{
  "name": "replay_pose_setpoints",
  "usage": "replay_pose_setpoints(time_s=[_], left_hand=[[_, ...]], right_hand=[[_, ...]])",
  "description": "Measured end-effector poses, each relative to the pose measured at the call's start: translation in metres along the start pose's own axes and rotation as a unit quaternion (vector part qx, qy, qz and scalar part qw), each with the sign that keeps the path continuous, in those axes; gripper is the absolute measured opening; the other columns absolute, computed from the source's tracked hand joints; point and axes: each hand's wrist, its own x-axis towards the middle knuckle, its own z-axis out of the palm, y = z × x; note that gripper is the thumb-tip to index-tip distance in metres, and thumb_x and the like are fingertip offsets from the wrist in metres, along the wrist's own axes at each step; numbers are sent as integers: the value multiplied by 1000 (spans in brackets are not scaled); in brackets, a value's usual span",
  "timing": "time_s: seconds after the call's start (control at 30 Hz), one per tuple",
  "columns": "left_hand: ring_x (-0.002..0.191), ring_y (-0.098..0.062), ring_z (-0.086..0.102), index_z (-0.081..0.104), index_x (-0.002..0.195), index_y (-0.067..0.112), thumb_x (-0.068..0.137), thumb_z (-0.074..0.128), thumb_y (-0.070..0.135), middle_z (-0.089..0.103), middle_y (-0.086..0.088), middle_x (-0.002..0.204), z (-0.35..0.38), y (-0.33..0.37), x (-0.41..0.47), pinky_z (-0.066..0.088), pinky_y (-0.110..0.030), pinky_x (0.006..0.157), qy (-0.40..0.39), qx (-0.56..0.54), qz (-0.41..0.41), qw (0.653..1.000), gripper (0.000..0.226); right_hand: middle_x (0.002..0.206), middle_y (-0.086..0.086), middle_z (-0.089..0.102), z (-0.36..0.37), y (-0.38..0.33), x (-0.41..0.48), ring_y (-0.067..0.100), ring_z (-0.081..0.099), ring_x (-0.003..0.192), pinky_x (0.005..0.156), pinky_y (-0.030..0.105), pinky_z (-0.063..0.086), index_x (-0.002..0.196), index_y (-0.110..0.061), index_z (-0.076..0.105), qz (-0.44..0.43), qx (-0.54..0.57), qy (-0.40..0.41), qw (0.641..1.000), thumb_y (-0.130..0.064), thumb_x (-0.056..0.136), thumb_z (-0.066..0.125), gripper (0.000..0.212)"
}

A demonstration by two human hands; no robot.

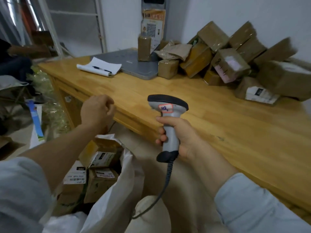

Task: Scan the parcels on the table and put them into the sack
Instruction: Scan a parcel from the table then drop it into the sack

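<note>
The right hand point(182, 137) grips the handle of a grey scanner point(168, 106), fingers wrapped round it. The scanner's dark head points away over the table point(193, 91), and its coiled cord hangs down from the butt. The left hand point(97, 110) is curled into a loose fist with nothing seen in it. It hangs just off the table's near edge, above the open sack point(119, 189). The white sack stands on the floor below the left forearm, and several brown boxes point(101, 155) with white labels lie inside it. The rest of the parcels point(230, 64) are heaped at the far right of the table against the wall, well apart from both hands. One small box point(144, 47) stands upright on a grey scale point(134, 68) at the back of the table. Beside the scale lies a notepad point(99, 65) with a pen point(101, 69) on it. A poster point(152, 26) with a square code hangs on the wall behind.
</note>
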Motion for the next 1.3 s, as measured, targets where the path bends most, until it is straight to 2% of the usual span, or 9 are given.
replay_pose_setpoints(time_s=[0.2,0.5,0.6,0.73,0.8,0.93,1.03,1.2,1.3], left_hand=[[89,-24,59,69,100,10,87,53,31,67,-5,94,6,133,36,43,-36,75,29,-109,130,985,29],[109,-21,55,58,126,12,88,61,36,58,-4,118,86,342,65,45,-31,85,-181,-216,159,946,45],[105,-23,57,54,130,8,89,62,39,60,-6,111,118,404,82,50,-35,88,-274,-331,32,903,51],[109,-30,54,39,138,13,84,70,37,48,-14,129,148,479,107,56,-43,80,-400,-545,-264,688,66],[120,-35,45,34,141,15,82,72,40,39,-14,138,160,510,116,49,-47,95,-424,-571,-313,630,74],[140,-38,26,21,150,16,82,69,52,23,-16,153,184,555,126,29,-52,113,-455,-573,-348,587,90],[141,-35,27,26,149,14,95,51,44,28,-13,154,201,574,127,27,-50,113,-446,-597,-317,586,67],[98,-25,51,52,103,17,84,70,34,55,-8,102,195,561,112,44,-38,96,-405,-617,-375,561,31],[96,-20,51,55,106,15,81,71,21,54,-8,95,187,528,92,47,-32,89,-397,-638,-326,574,30]], right_hand=[[48,-3,44,-66,-60,-36,7,39,32,43,19,47,76,-12,51,-49,164,32,985,-13,90,59,16],[50,-2,43,-215,-137,-66,9,41,34,45,21,49,68,-11,45,-148,260,162,940,-5,89,53,23],[51,-1,42,-259,-156,-62,10,41,35,44,21,49,68,-11,45,-167,272,192,928,-4,89,53,23],[51,-1,43,-310,-178,-50,10,41,36,43,23,48,68,-10,45,-186,289,213,915,-3,87,53,22],[51,-1,45,-328,-186,-44,9,42,36,43,23,49,68,-9,47,-190,289,220,912,-3,87,53,21],[49,0,44,-352,-193,-38,9,41,34,43,21,49,69,-9,47,-199,277,219,914,-3,87,53,20],[51,0,46,-362,-191,-40,9,42,34,43,22,50,72,-9,49,-191,273,218,917,-3,85,55,16],[52,0,49,-359,-182,-59,9,43,35,42,24,49,77,-9,52,-182,264,214,923,-2,73,62,13],[53,0,47,-340,-171,-72,9,41,34,42,23,48,76,-10,52,-170,238,194,936,-4,69,64,15]])
